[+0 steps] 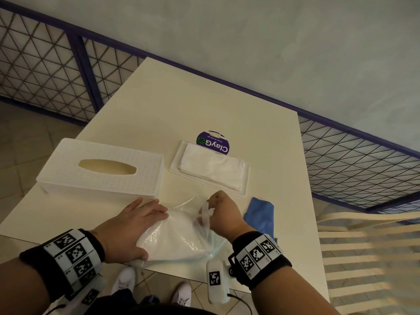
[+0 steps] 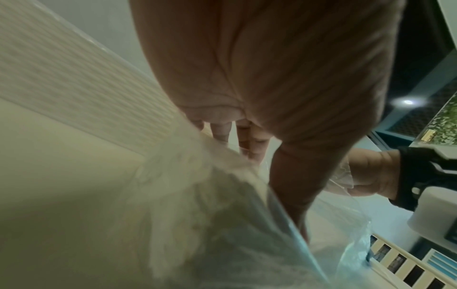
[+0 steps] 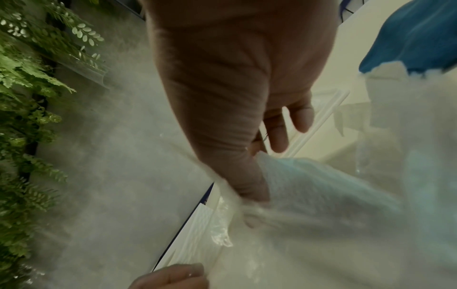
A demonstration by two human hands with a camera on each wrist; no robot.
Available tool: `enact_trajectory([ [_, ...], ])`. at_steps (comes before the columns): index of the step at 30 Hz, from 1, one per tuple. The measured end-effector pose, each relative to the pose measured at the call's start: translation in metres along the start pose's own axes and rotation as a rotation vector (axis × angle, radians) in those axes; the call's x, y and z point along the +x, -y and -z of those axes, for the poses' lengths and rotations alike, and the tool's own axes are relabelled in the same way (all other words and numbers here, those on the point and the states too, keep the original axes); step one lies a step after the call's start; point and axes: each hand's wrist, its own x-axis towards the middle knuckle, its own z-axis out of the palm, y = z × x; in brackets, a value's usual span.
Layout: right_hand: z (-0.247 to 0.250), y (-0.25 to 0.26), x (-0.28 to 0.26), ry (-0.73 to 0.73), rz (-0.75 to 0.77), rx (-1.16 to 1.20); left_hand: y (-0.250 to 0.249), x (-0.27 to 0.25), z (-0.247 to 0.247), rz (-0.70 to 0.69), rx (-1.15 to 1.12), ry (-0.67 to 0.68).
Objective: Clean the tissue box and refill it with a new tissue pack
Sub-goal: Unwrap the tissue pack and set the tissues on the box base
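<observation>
At the near edge of the table point(image 1: 261, 123), both forearms come in from below, each with a black wrist band with square markers. The left hand point(image 1: 127, 230) lies flat on the left end of the tissue pack point(image 1: 177, 239), palm down, the fingers straight and close together and pointing to the right, and the thumb along the near side of the pack; it presses, it does not clamp. The right hand point(image 1: 223, 213) is bent at the wrist, knuckles up, and its thumb and fingers pinch the loose clear plastic at the right end of the pack and lift it a little; in the right wrist view the plastic is stretched under the thumb. Just to the right of this hand lies a blue cloth point(image 1: 261, 214) on the table. Farther away, on the left, the white tissue box point(image 1: 100, 169) stands with its oval opening up. To the right of it is its flat base point(image 1: 243, 178), apart from the box, with a thin stack of white tissues point(image 1: 211, 167) on it. Behind the base, 1 round purple sticker point(image 1: 213, 143) is on the table.
</observation>
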Motion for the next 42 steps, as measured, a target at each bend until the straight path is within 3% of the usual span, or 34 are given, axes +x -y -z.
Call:
enact_trajectory([
  [8, -0.004, 0.005, 0.001, 0.149, -0.069, -0.17, -0.001, 0.001, 0.001, 0.002, 0.038, 0.012],
  [14, -0.007, 0.013, -0.001, 0.23, -0.031, -0.203, -0.004, 0.001, 0.005, 0.027, 0.059, 0.009],
  [22, 0.003, 0.007, -0.009, 0.257, -0.166, 0.029, -0.008, 0.001, 0.008, 0.057, 0.028, 0.025],
  [30, 0.014, 0.006, -0.022, 0.077, -0.348, 0.385, -0.007, 0.002, 0.008, 0.058, 0.035, 0.004],
  [36, 0.014, 0.007, -0.033, 0.187, -0.302, 0.316, -0.004, 0.002, 0.005, 0.083, 0.039, 0.01],
  [42, 0.031, 0.004, -0.04, 0.07, -0.299, 0.283, -0.002, 0.0, 0.003, 0.08, 0.033, 0.019],
])
